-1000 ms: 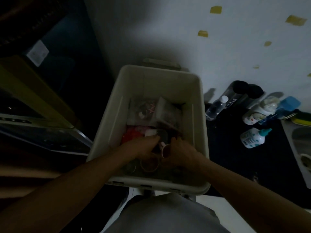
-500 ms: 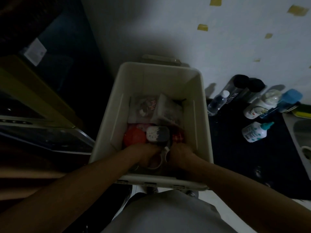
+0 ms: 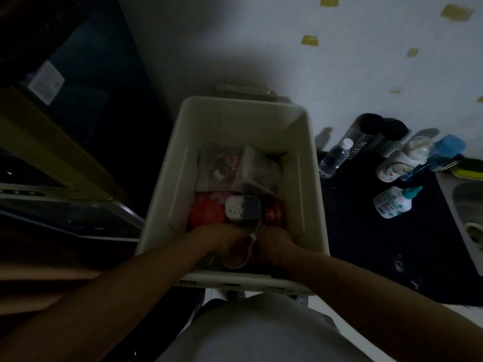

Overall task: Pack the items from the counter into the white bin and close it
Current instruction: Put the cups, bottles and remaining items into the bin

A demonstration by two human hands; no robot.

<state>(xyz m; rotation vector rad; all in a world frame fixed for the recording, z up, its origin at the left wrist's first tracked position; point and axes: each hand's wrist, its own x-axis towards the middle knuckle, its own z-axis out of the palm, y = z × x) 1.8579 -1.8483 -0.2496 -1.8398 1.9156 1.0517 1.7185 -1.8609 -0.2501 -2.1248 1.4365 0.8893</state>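
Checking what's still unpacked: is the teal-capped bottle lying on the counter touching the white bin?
Apart. The head view shows bare dark counter between the teal-capped bottle and the white bin.

the dim light is swallowing the near end of the bin (image 3: 162, 205), so the fingers of the left grip (image 3: 224, 241) and right grip (image 3: 274, 244) are lying out of sight, and whether either is holding anything cannot be told. both grips are covering part of a pale ring (image 3: 236, 262) and a white strap (image 3: 252, 244). the packets (image 3: 222, 168) at the far end are showing print too dim to read. the small bottle (image 3: 392, 203) on the table (image 3: 352, 244) is wearing a label too small to read. the right edge is cutting off the sink (image 3: 467, 202) and sponge (image 3: 470, 172).
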